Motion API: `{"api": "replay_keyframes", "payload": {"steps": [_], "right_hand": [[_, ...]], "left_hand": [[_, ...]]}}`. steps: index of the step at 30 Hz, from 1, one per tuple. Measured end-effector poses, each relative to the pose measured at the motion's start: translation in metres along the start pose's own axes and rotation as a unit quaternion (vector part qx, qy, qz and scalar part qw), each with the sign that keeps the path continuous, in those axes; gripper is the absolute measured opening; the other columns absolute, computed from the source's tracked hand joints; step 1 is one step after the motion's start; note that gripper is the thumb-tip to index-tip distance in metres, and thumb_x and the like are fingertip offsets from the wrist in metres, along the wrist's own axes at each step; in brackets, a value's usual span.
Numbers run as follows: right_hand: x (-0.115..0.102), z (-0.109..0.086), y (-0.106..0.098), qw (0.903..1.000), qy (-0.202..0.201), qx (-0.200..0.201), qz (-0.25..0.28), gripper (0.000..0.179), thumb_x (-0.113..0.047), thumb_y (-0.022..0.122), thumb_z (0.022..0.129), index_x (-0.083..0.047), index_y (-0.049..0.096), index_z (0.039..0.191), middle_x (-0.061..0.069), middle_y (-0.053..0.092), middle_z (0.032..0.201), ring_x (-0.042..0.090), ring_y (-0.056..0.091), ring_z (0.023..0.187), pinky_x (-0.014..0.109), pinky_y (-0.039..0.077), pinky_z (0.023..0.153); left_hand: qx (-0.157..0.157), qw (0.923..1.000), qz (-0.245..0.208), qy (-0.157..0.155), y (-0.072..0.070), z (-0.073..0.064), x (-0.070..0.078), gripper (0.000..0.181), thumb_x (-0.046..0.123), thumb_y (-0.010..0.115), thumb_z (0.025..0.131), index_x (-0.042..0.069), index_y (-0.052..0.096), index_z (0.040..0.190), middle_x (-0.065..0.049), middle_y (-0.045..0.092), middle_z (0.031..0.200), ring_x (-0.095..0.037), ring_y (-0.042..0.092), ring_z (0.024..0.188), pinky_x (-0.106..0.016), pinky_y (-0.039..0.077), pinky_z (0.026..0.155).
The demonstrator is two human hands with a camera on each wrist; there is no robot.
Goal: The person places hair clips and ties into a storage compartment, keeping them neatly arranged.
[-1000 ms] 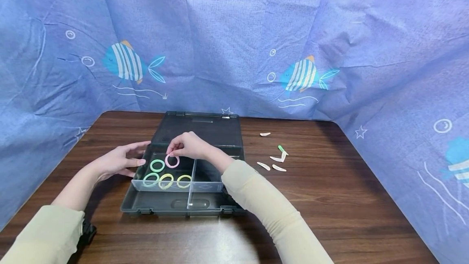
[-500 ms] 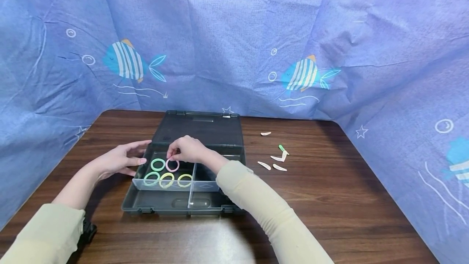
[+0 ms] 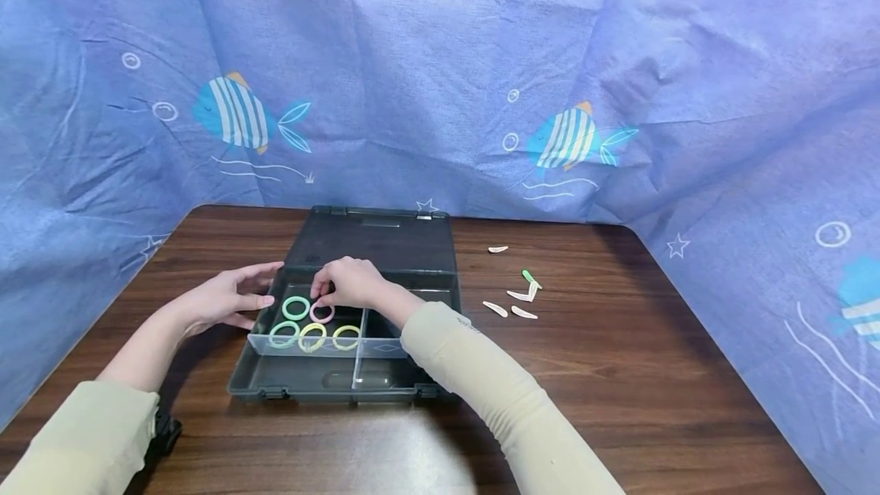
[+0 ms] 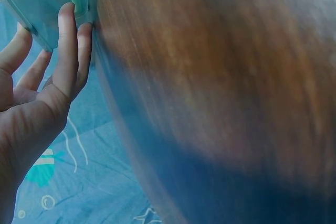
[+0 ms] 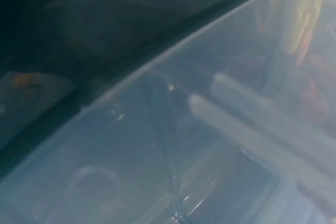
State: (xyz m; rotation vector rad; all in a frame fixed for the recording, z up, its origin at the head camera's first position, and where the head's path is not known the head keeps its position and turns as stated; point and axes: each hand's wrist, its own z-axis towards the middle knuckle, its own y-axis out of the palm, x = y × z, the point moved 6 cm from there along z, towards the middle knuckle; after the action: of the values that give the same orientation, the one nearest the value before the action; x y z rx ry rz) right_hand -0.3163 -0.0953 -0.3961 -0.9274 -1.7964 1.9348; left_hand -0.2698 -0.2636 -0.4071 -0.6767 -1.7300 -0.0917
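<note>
A grey see-through divided box (image 3: 302,384) lies with its lid (image 3: 374,239) folded back. My right hand (image 3: 354,281) reaches into its back left compartment and pinches the rear edge of a pink hair tie (image 3: 321,314). Beside that tie are two green hair ties (image 3: 296,299) and two yellow ones (image 3: 347,328). My left hand (image 3: 216,300) rests its fingertips against the box's left side, fingers spread and fairly straight; the left wrist view shows the same fingers (image 4: 66,51) at the box wall. The right wrist view is blurred by clear plastic, and no fingers can be made out there.
Several pale snap hair clips (image 3: 495,309) lie on the brown table (image 3: 619,373) right of the box, one with a green clip (image 3: 528,276) close by. A clear divider (image 3: 357,365) splits the box. A blue fish-print cloth (image 3: 440,82) hangs behind the table.
My right hand has lowered slightly, and the pink hair tie has come down with it toward the compartment floor. My left hand stays at the box's side.
</note>
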Motion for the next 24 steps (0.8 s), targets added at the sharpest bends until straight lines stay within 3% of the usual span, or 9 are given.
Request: {"api": "replay_keyframes", "payload": {"steps": [6,12,24], "right_hand": [[0.000,-0.002,-0.005,0.9986,-0.007,-0.014,0.050,0.010,-0.034,0.072,0.084,-0.031,0.070,0.093,-0.023,0.060,0.082,-0.005,0.053,0.079,0.017,0.042,0.065],[-0.005,-0.006,-0.019,0.9934,-0.050,-0.022,0.101,0.014,-0.025,0.073,0.084,-0.019,0.072,0.097,-0.014,0.065,0.085,0.000,0.055,0.075,0.012,0.043,0.065],[-0.002,-0.024,-0.041,0.9907,-0.052,-0.063,0.109,0.024,-0.025,0.073,0.083,-0.012,0.070,0.104,-0.008,0.067,0.087,0.000,0.058,0.080,0.010,0.044,0.072]], "left_hand": [[0.002,1.0000,0.003,-0.002,0.000,0.000,0.000,0.076,0.017,0.058,0.095,0.006,0.009,0.152,-0.034,0.020,0.147,-0.027,0.057,0.108,-0.044,0.056,0.077],[0.000,1.0000,0.004,-0.004,-0.002,-0.001,-0.001,0.077,0.017,0.058,0.095,0.006,0.009,0.152,-0.033,0.019,0.148,-0.027,0.057,0.108,-0.044,0.055,0.077],[0.000,1.0000,0.006,-0.005,-0.001,0.001,0.000,0.078,0.019,0.059,0.094,0.008,0.008,0.152,-0.033,0.019,0.148,-0.029,0.057,0.110,-0.044,0.055,0.078]]}}
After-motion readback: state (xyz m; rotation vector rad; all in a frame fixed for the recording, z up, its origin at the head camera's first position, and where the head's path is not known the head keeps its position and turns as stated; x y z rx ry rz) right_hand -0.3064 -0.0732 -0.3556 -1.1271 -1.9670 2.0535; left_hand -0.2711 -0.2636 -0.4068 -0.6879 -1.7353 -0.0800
